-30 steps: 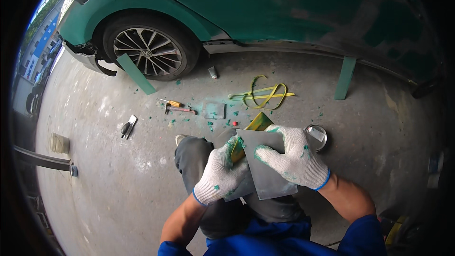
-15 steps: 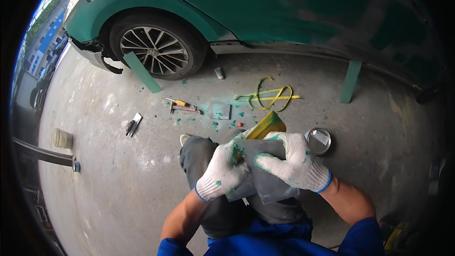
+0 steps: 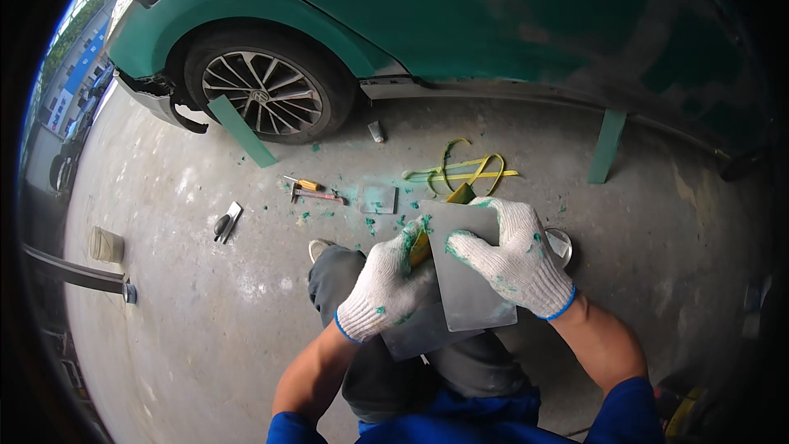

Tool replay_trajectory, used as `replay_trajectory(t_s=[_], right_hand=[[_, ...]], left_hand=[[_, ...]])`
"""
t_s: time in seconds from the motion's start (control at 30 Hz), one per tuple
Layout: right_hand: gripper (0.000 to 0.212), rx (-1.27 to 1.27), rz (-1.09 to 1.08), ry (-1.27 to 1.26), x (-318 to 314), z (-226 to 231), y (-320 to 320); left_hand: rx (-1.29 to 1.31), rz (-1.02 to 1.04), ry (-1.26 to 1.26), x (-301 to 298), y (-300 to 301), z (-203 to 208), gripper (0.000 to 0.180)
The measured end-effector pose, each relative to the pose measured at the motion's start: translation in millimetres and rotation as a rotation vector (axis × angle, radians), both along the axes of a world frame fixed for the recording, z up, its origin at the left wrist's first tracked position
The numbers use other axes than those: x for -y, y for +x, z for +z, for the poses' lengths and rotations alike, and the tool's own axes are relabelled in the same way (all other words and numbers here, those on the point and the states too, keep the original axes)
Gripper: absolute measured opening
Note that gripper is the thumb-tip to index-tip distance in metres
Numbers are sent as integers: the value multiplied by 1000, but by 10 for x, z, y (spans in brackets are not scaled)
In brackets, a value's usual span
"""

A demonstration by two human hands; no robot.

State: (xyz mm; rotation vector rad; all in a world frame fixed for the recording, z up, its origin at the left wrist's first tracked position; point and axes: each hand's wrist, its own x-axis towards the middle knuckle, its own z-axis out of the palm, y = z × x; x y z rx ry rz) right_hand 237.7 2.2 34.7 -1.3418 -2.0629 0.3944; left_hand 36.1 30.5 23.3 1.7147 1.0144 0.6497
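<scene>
In front of my knees, both my hands wear white knitted gloves smeared with green. My right hand is closed on a flat grey rectangular plate, its thumb pressed on the upper face. My left hand is closed on a second, darker grey plate, which sticks out below it and lies partly behind the first. A yellow piece with green smears shows above and beside the right-hand plate. Most of it is hidden, and I cannot tell its kind. Green bits cling to the left glove's fingertips.
A green-patched car with a wheel stands ahead. On the concrete lie a hammer, a screwdriver, a small grey plate, yellow strapping, a tube and a round tin. Green strips lean nearby.
The right-hand plate has shifted up and left and turned, covering more of the yellow piece. My left hand has sunk slightly, with its plate slid out lower.
</scene>
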Motion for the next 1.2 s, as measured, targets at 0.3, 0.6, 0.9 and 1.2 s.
replay_trajectory(t_s=[0.3,0.6,0.9,1.2], right_hand=[[28,-15,64,209,-81,-29,-30],[26,-10,-68,207,-175,-60,120],[24,-289,-106,-511,-11,227,-77],[24,-102,4,-327,115,78,-105]], left_hand=[[148,44,-312,42,-59,18,36],[261,-20,-445,35,-163,46,53],[184,-43,-418,31,-212,86,53],[224,-38,-545,4,-272,86,51]])
